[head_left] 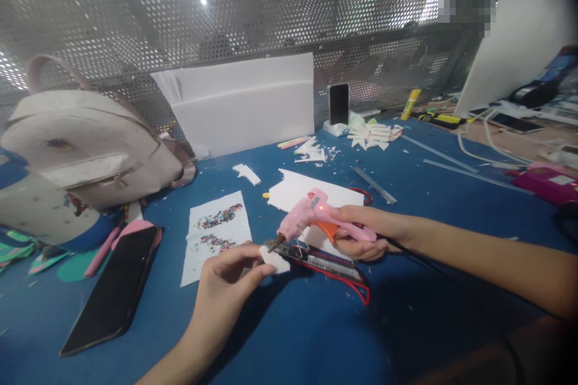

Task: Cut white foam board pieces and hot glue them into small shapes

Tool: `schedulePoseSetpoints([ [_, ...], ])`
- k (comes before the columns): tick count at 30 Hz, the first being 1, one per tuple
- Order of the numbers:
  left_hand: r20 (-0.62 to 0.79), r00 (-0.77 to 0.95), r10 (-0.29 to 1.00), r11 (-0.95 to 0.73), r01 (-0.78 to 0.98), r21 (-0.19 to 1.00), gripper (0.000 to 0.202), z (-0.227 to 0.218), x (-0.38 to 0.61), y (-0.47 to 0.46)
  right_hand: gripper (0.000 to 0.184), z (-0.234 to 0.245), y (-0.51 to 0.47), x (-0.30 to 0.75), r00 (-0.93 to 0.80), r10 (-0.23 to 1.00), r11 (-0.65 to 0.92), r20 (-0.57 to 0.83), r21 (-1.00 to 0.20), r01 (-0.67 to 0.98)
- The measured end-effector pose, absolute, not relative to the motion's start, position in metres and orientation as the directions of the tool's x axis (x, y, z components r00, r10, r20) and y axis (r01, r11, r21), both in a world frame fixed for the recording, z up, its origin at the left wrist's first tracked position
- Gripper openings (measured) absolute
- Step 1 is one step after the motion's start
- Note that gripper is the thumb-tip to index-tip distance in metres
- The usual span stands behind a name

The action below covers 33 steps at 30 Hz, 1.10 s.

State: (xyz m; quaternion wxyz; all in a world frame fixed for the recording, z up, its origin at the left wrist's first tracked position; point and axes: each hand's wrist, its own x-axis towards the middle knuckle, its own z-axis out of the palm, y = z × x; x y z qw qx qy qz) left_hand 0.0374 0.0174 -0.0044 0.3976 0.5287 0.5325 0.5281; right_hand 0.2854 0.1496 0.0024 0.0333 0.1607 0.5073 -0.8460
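My left hand (230, 280) pinches a small white foam piece (276, 261) between thumb and fingers. A pink hot glue gun (300, 216) with an orange trigger is gripped in my right hand (361, 234). Its dark nozzle points down to the left, at the upper edge of the foam piece; I cannot tell whether they touch. Just below the gun lie a utility knife (332, 266) and a red-handled tool (361, 293), partly covered. Behind the gun is a larger white foam sheet (298, 189). A paper with colourful glitter bits (221, 215) lies left of my hands.
A black phone (112, 289) lies at the left before a bag (85, 138). White scraps (311, 149), foam strips (370, 133), clear glue sticks (374, 185) and an upright phone (339, 104) are farther back. The gun's black cord (433, 274) runs rightward under my forearm.
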Motion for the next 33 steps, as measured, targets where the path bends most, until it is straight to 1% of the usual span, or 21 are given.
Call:
schedulePoseSetpoints([
  [3, 0.133, -0.119, 0.984, -0.117, 0.132, 0.984, 0.004, -0.0044, 0.0373, 0.0170, 0.065, 0.0018, 0.1503, 0.2855, -0.955, 0.093, -0.481, -0.282, -0.853, 0.205],
  [9, 0.122, -0.102, 0.987, -0.113, 0.092, 0.989, 0.005, -0.0086, 0.0357, 0.0175, 0.066, 0.0020, 0.1520, 0.2856, -0.958, 0.007, -0.491, -0.287, -0.836, 0.246],
  [15, 0.114, -0.123, 0.986, -0.100, 0.110, 0.989, 0.004, -0.0066, 0.0363, 0.0168, 0.062, 0.0015, 0.1519, 0.2854, -0.966, 0.045, -0.527, -0.253, -0.828, 0.192],
  [20, 0.115, -0.088, 0.990, -0.109, 0.069, 0.992, 0.004, -0.0021, 0.0385, 0.0146, 0.067, -0.0028, 0.1549, 0.2854, -0.964, -0.037, -0.511, -0.263, -0.824, 0.245],
  [25, 0.084, -0.094, 0.992, -0.080, 0.049, 0.996, 0.002, -0.0028, 0.0394, 0.0150, 0.066, -0.0055, 0.1566, 0.2866, -0.965, -0.031, -0.506, -0.262, -0.828, 0.241],
  [30, 0.079, -0.101, 0.992, -0.074, 0.049, 0.996, 0.003, -0.0034, 0.0396, 0.0171, 0.063, -0.0070, 0.1561, 0.2878, -0.961, 0.018, -0.517, -0.278, -0.825, 0.229],
  [33, 0.078, -0.111, 0.991, -0.073, 0.045, 0.996, 0.005, -0.0028, 0.0394, 0.0169, 0.064, -0.0064, 0.1560, 0.2877, -0.965, -0.008, -0.504, -0.262, -0.832, 0.230],
])
